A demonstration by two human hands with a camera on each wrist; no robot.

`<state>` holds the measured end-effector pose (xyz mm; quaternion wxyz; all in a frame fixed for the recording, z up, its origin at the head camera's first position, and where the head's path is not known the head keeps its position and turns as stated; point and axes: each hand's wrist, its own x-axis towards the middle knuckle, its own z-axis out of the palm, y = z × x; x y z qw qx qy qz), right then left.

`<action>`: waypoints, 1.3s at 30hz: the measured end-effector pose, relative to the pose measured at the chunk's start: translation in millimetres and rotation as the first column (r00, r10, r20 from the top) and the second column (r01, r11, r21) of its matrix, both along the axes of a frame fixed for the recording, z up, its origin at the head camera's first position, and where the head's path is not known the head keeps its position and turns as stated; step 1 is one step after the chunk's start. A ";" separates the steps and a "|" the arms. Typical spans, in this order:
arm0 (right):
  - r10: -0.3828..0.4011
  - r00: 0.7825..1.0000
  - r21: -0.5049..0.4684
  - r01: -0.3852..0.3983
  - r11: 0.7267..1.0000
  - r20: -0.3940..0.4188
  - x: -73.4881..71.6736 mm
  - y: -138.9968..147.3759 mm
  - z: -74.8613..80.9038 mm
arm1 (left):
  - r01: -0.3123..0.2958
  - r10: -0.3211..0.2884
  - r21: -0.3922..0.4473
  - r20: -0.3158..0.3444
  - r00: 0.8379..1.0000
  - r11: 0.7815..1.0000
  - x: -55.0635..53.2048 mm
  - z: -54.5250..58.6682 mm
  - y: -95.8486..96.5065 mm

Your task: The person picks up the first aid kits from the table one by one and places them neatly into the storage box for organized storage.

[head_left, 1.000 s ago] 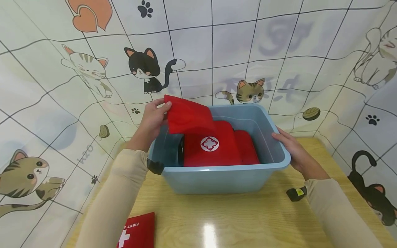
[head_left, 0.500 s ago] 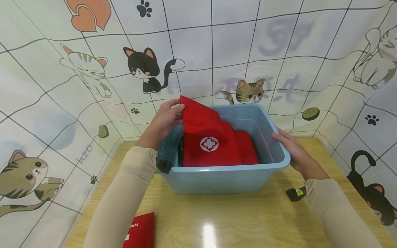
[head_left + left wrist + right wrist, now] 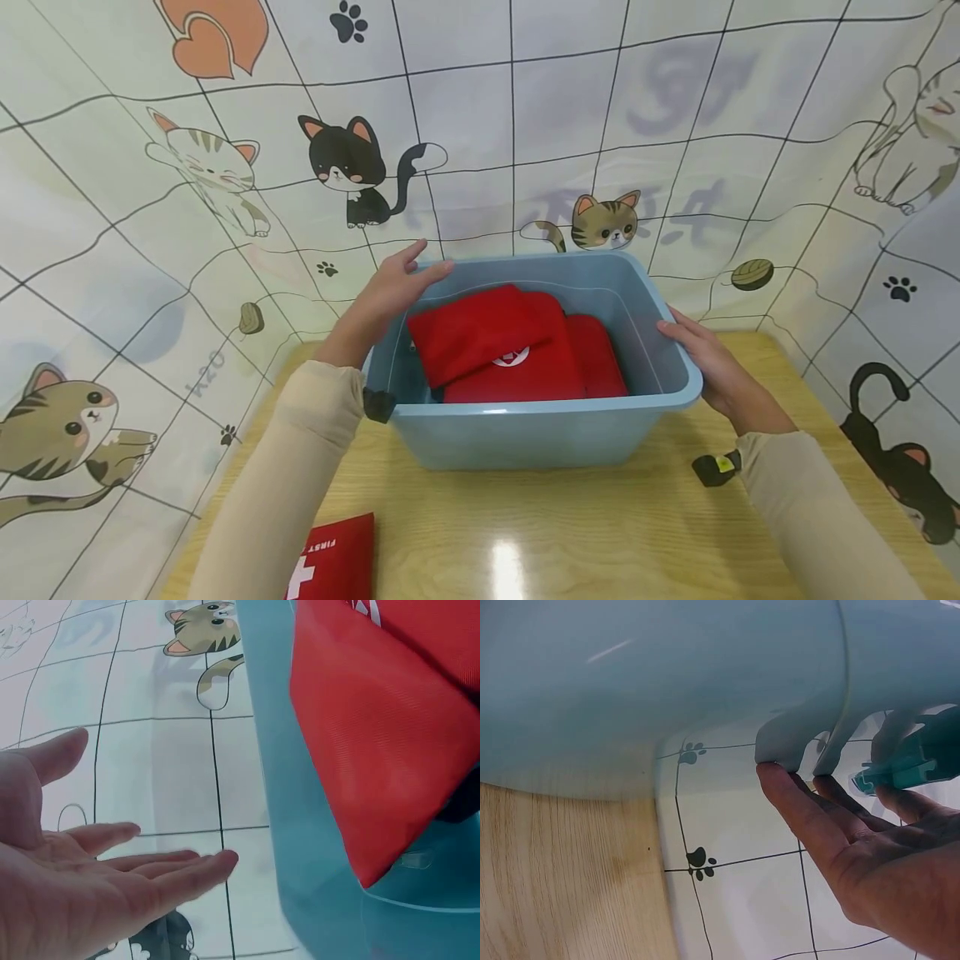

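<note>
A light blue plastic tub (image 3: 517,437) stands on the table. My right hand (image 3: 708,367) grips its right rim, thumb on top and fingertips against the outer wall (image 3: 727,667). My left hand (image 3: 393,287) is held with spread fingers at the tub's back left corner, holding nothing. In the left wrist view, that hand (image 3: 97,877) is apart from a red fabric pouch (image 3: 375,742). The pouch (image 3: 476,333) lies slanted in the tub over a red bag (image 3: 525,385), partly covering its white cross emblem. Another red case (image 3: 596,358) sits to the right.
A red first aid pouch (image 3: 341,558) lies on the wooden table (image 3: 600,533) at front left, partly behind the left sleeve. Behind and beside the table hangs a white cat-print sheet (image 3: 465,125), close to the tub's back.
My left hand has let go of the red pouch, which has dropped from its raised position onto the red bag. The right hand has stayed on the rim.
</note>
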<state>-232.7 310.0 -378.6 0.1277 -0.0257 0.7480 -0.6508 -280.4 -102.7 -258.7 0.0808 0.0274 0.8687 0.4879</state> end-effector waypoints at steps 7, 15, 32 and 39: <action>0.004 1.000 -0.016 -0.004 1.000 -0.007 -1.5 -0.6 -1.7 | -0.021 0.021 -0.003 -0.092 0.996 1.000 3.8 -1.4 -31.1; 0.009 1.000 -0.022 -0.010 1.000 -0.013 -1.6 0.3 -1.7 | -0.049 0.051 0.021 -0.115 0.992 0.999 13.8 -7.4 -79.1; 0.016 0.999 -0.020 -0.017 1.000 -0.032 -1.8 -0.5 -0.5 | 0.109 -0.109 -0.055 -0.001 0.994 0.993 39.5 -77.3 -162.4; 0.007 1.000 -0.023 -0.008 1.000 -0.029 -0.8 -1.6 -0.7 | 0.165 -0.163 -0.042 0.052 0.985 0.985 51.5 -112.2 -183.2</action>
